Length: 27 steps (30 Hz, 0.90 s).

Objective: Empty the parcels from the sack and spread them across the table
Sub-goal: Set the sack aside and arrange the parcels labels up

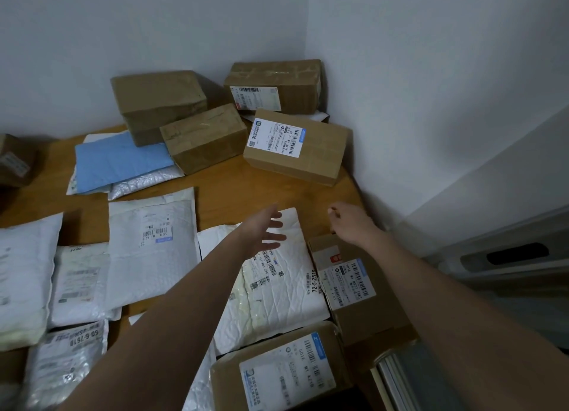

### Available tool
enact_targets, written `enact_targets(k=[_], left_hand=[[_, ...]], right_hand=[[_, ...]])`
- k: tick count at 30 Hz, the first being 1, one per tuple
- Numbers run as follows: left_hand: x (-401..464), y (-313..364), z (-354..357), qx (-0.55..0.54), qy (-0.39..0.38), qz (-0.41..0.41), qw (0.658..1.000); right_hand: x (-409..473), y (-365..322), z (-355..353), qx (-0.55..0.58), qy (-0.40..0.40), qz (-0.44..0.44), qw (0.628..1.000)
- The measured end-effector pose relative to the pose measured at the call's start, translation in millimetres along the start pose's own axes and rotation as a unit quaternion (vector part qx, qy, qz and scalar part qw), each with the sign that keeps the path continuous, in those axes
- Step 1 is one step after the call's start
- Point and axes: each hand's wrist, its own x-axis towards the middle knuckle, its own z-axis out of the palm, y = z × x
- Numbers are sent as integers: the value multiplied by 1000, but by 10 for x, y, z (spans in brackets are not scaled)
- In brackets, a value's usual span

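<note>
Both arms reach from the bottom of the frame over a wooden bench [234, 179] covered with parcels. The left hand [264, 230], at centre, is released, fingers spread and straight, hovering over a white bubble mailer [277, 287] without gripping it. The right hand [349, 222], right of centre, hangs above the far end of a labelled cardboard box [354, 290]; its fingers curl loosely and hold nothing. Four brown boxes cluster at the upper centre against the wall corner, the nearest one [297, 147] bearing a white label. A blue mailer [120, 161] lies at upper left, and white mailers [152, 244] fill the left side. Another labelled box [277, 370] sits at bottom centre.
</note>
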Motion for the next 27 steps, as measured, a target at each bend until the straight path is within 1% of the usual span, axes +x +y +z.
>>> enact_targets(k=[5, 8, 12, 13, 18, 21, 27], left_hand=[[-28, -5, -31, -12, 22, 4, 1000], [-60, 0, -72, -22, 36, 8, 999], [-125, 14, -118, -42, 57, 17, 997], [-139, 3, -125, -45, 60, 18, 997], [-255, -114, -234, -65, 70, 18, 995], [-278, -154, -297, -85, 84, 14, 993], [-362, -151, -268, -111, 80, 26, 990]], right_hand=[[31, 0, -21, 6, -5, -5, 1000], [21, -4, -58, 10, -24, -10, 1000], [0, 4, -59, -20, -66, -6, 998], [-15, 5, -57, -23, -67, -4, 998], [-161, -45, -25, 10, 21, -13, 1000], [-216, -62, -43, 23, 18, -20, 999], [-380, -38, -181, 26, 13, 2, 1000]])
